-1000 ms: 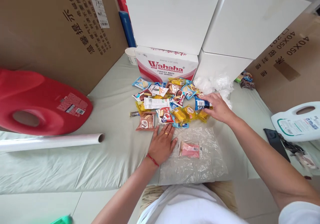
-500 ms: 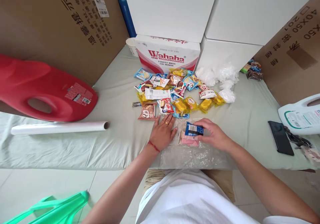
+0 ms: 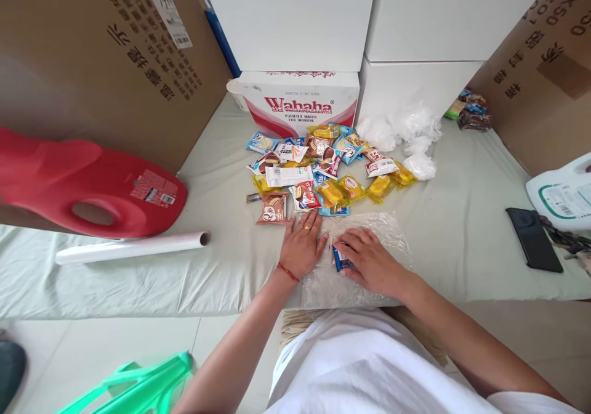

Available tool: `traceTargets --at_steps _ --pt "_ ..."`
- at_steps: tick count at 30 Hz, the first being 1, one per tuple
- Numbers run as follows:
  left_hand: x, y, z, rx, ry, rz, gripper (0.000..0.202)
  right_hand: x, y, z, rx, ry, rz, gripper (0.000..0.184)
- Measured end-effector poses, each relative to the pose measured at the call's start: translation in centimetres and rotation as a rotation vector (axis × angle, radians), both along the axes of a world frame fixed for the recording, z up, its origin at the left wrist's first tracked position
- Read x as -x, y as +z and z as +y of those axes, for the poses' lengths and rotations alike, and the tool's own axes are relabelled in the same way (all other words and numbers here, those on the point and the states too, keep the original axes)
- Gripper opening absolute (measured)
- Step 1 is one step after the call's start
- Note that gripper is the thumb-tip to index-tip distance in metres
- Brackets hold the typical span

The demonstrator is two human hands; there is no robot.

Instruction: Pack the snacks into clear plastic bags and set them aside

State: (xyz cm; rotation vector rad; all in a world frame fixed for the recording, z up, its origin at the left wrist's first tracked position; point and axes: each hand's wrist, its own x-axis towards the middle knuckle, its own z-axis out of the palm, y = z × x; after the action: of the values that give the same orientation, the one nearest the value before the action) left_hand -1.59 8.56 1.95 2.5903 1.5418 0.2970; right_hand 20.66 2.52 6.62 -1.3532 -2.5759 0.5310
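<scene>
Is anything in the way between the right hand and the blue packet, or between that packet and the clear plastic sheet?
Nothing visible stands between the right hand and the blue packet, which it partly covers. Whether anything lies between packet and clear plastic sheet can't be told: the hand hides that spot.

Before me runs a long, green-clothed surface (image 3: 221, 284); at left, a red jug (image 3: 115, 167) and, nearer, a white roll (image 3: 133, 249); midway, wrapped snacks (image 3: 302, 195), a Wahaha carton (image 3: 300, 103) beyond; near, clear film (image 3: 332, 288); at right, a black phone (image 3: 534, 239), a white bottle (image 3: 566, 195).
</scene>
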Motion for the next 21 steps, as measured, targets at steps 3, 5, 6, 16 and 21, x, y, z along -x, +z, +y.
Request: traceTargets --at_steps 3,5,6,16,21 --pt "0.0 0.0 -0.2 0.005 0.018 0.022 0.057 0.3 -0.4 -0.6 -0.018 0.031 -0.012 0.053" --pt "0.0 -0.1 -0.5 0.005 0.034 0.033 0.057 -0.1 -0.5 -0.7 -0.017 0.077 -0.001 0.056" --pt "0.0 -0.1 -0.6 0.003 0.040 0.034 0.058 -0.4 -0.5 -0.8 -0.012 0.100 0.000 0.057" --pt "0.2 -0.3 -0.7 0.004 0.045 -0.044 0.055 -0.6 -0.7 0.3 0.026 0.121 -0.036 0.065" --pt "1.2 -0.9 -0.7 -0.062 0.000 -0.220 0.052 -2.1 0.2 0.3 0.051 0.106 0.146 0.069"
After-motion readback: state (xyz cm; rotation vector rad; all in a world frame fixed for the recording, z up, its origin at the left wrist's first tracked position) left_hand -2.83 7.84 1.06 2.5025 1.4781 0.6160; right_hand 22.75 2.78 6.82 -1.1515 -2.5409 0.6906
